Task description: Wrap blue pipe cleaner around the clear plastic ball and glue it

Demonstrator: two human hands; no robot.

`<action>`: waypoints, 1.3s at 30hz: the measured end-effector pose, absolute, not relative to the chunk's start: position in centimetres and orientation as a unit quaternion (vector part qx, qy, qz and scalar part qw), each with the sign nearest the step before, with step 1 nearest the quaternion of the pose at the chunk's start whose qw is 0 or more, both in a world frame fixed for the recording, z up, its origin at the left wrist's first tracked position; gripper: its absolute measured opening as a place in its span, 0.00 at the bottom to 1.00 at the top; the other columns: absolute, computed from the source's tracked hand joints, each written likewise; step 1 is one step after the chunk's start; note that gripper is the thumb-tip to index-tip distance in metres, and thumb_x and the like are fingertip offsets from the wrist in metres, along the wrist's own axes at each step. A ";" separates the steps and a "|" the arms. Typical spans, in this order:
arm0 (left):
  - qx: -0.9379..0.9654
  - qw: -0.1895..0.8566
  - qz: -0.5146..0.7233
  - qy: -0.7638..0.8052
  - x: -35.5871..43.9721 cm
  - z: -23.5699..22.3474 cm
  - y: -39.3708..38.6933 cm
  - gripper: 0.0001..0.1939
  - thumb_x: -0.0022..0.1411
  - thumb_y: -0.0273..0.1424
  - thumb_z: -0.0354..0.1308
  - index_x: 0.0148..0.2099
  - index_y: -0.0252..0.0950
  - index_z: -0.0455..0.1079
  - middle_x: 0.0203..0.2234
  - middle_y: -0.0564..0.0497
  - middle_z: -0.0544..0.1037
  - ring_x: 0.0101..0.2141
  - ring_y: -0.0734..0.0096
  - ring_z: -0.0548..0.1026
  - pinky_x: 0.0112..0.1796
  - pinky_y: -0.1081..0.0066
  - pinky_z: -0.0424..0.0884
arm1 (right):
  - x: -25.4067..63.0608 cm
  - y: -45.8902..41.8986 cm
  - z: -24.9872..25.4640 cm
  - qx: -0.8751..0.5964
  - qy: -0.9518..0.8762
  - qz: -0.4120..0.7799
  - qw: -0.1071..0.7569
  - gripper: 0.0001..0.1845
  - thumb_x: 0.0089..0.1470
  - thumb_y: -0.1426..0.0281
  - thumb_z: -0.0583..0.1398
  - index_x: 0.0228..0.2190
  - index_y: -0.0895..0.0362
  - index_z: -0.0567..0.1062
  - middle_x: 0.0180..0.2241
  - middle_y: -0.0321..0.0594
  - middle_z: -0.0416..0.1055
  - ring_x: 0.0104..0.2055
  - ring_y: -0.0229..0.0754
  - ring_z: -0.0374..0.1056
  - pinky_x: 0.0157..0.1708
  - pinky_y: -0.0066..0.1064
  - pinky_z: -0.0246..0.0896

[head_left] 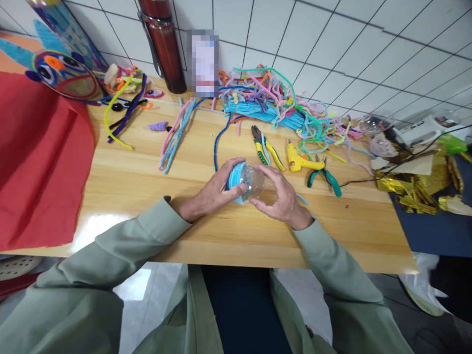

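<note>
My left hand and my right hand both grip a clear plastic ball over the wooden table. A light blue pipe cleaner ring is wrapped around the ball's left half, under my left fingers. My right fingers curl over the ball's right side. Both hands rest near the middle of the table, just in front of the tools.
Behind the hands lie yellow-handled pliers, a yellow glue gun and green-handled pliers. A heap of coloured pipe cleaners fills the back. A red flask, red paper, gold foil and a pipe-cleaner figure surround them.
</note>
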State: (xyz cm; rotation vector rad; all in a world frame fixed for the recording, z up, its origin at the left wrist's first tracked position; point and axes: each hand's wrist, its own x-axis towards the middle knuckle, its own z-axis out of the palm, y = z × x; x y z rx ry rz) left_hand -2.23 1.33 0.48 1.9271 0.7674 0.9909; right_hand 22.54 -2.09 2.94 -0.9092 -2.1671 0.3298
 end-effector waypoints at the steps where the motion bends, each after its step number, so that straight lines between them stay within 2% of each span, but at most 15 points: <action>1: 0.765 0.413 0.390 0.305 -2.2 0.5 1.4 0.38 0.73 0.54 0.60 0.73 0.37 0.59 0.66 0.35 0.71 0.62 0.47 0.75 0.64 0.48 0.73 | 22.5 -2.1 2.9 -0.360 -0.845 0.133 0.373 0.48 0.61 0.60 0.71 0.74 0.46 0.56 0.68 0.51 0.72 0.70 0.61 0.70 0.67 0.63 0.72; 5: 0.770 0.386 0.410 0.300 -2.2 0.4 1.7 0.36 0.73 0.53 0.61 0.71 0.37 0.61 0.63 0.37 0.73 0.61 0.50 0.76 0.62 0.51 0.75 | 22.7 -2.3 2.6 -0.388 -0.834 0.138 0.367 0.48 0.60 0.58 0.72 0.74 0.46 0.57 0.67 0.51 0.72 0.69 0.63 0.70 0.67 0.65 0.71; 8: 0.783 0.336 0.441 0.281 -2.1 0.4 1.6 0.38 0.71 0.53 0.62 0.72 0.39 0.60 0.64 0.37 0.71 0.64 0.48 0.73 0.65 0.47 0.72 | 22.9 -2.2 2.2 -0.404 -0.824 0.121 0.380 0.48 0.60 0.56 0.72 0.73 0.47 0.59 0.68 0.53 0.71 0.70 0.64 0.69 0.66 0.66 0.71; 14: 0.816 0.239 0.473 0.231 -1.4 0.6 1.3 0.41 0.67 0.41 0.68 0.74 0.41 0.55 0.65 0.35 0.68 0.67 0.44 0.69 0.66 0.40 0.69 | 23.2 -1.8 1.8 -0.398 -0.822 0.138 0.382 0.42 0.66 0.44 0.62 0.72 0.49 0.62 0.67 0.55 0.71 0.70 0.64 0.68 0.66 0.65 0.70; 19: 0.816 0.260 0.470 0.215 -1.4 0.5 1.3 0.35 0.71 0.40 0.64 0.73 0.40 0.56 0.64 0.35 0.68 0.66 0.45 0.69 0.65 0.41 0.71 | 23.1 -1.7 1.9 -0.409 -0.817 0.152 0.377 0.37 0.68 0.47 0.62 0.70 0.49 0.66 0.65 0.54 0.73 0.68 0.62 0.71 0.63 0.63 0.73; 23: 0.810 0.308 0.444 0.227 -1.8 0.7 1.1 0.29 0.76 0.42 0.60 0.72 0.41 0.58 0.65 0.36 0.69 0.67 0.48 0.68 0.66 0.43 0.69 | 23.0 -2.0 2.1 -0.409 -0.822 0.148 0.367 0.38 0.66 0.51 0.66 0.71 0.48 0.66 0.66 0.53 0.73 0.68 0.63 0.70 0.65 0.63 0.72; 27: 0.787 0.358 0.440 0.242 -1.8 1.0 0.9 0.26 0.76 0.43 0.59 0.70 0.42 0.62 0.65 0.37 0.69 0.67 0.49 0.69 0.67 0.45 0.69 | 22.9 -2.2 2.5 -0.396 -0.832 0.141 0.361 0.39 0.65 0.55 0.68 0.71 0.48 0.65 0.66 0.53 0.73 0.69 0.62 0.70 0.66 0.62 0.72; 33: 0.776 0.372 0.448 0.242 -1.5 1.3 0.7 0.21 0.77 0.43 0.59 0.66 0.42 0.65 0.63 0.40 0.71 0.65 0.52 0.71 0.67 0.48 0.69 | 22.7 -2.2 2.4 -0.380 -0.843 0.108 0.365 0.40 0.65 0.56 0.67 0.72 0.49 0.64 0.66 0.54 0.73 0.67 0.62 0.72 0.65 0.62 0.72; 36: 0.783 0.356 0.452 0.234 -1.4 1.3 0.7 0.20 0.78 0.41 0.58 0.67 0.43 0.64 0.62 0.39 0.71 0.65 0.53 0.71 0.67 0.49 0.70 | 22.8 -2.2 2.3 -0.377 -0.843 0.102 0.371 0.38 0.66 0.55 0.66 0.71 0.50 0.65 0.65 0.55 0.74 0.67 0.62 0.72 0.64 0.61 0.73; 39: 0.799 0.332 0.452 0.216 -1.3 1.0 0.9 0.27 0.76 0.42 0.61 0.70 0.43 0.60 0.64 0.37 0.69 0.67 0.50 0.69 0.67 0.45 0.70 | 23.0 -2.1 2.4 -0.382 -0.840 0.104 0.372 0.37 0.67 0.52 0.64 0.71 0.51 0.66 0.64 0.56 0.75 0.67 0.61 0.73 0.64 0.59 0.74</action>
